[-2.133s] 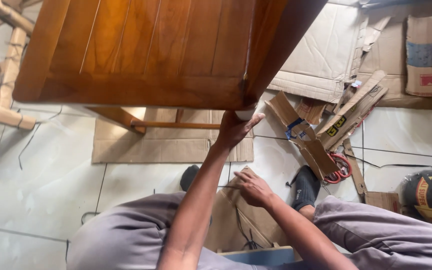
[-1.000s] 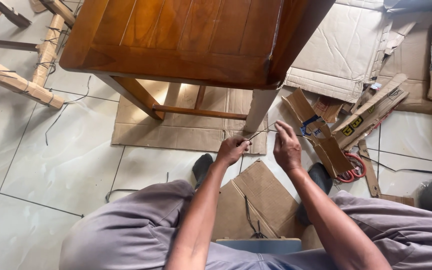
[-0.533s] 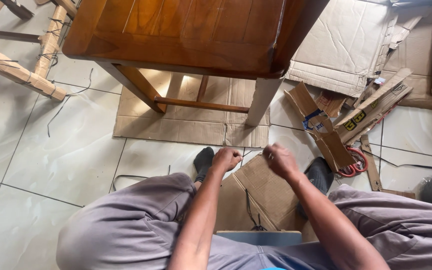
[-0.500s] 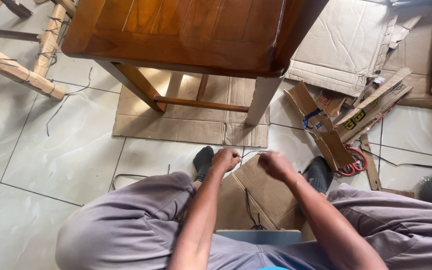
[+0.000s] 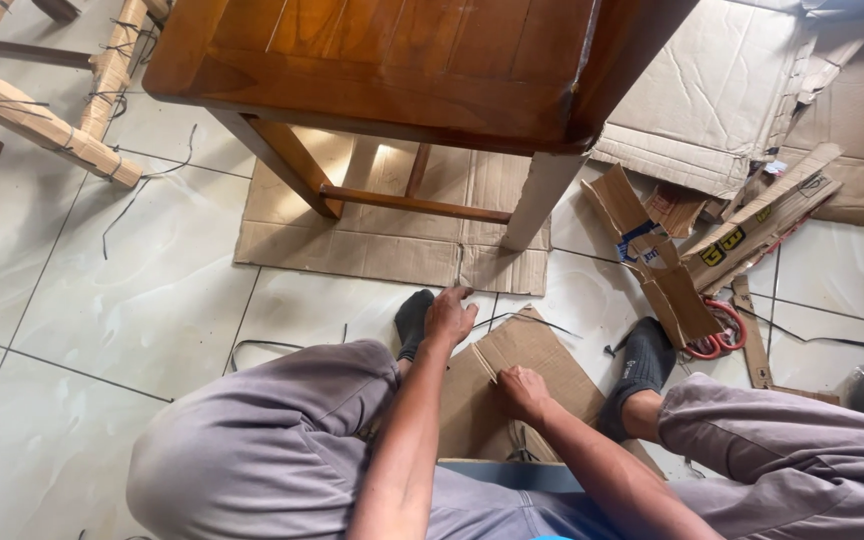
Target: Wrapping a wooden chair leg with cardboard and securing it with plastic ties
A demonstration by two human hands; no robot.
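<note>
I sit facing a varnished wooden chair (image 5: 392, 60) whose near right leg (image 5: 540, 200) is wrapped in pale paper. My left hand (image 5: 449, 316) reaches down to the floor just in front of the flat cardboard sheet (image 5: 372, 250) under the chair, fingers spread, holding nothing I can see. A thin black strap (image 5: 537, 320) lies just right of that hand. My right hand (image 5: 522, 390) is lower, between my knees, with its fingers on the folded edge of a loose cardboard piece (image 5: 542, 350).
Red-handled scissors (image 5: 717, 338) lie among cardboard scraps (image 5: 652, 260) to the right. Large flattened boxes (image 5: 692, 110) cover the floor behind them. Paper-wrapped furniture legs (image 5: 42, 130) stand at the far left. My socked feet (image 5: 637, 365) rest on the white tiles (image 5: 102, 300).
My hands held a thin strap up near the wrapped leg, then dropped. Now they are apart: the left is at the floor, the right on the cardboard piece. The strap lies loose.
</note>
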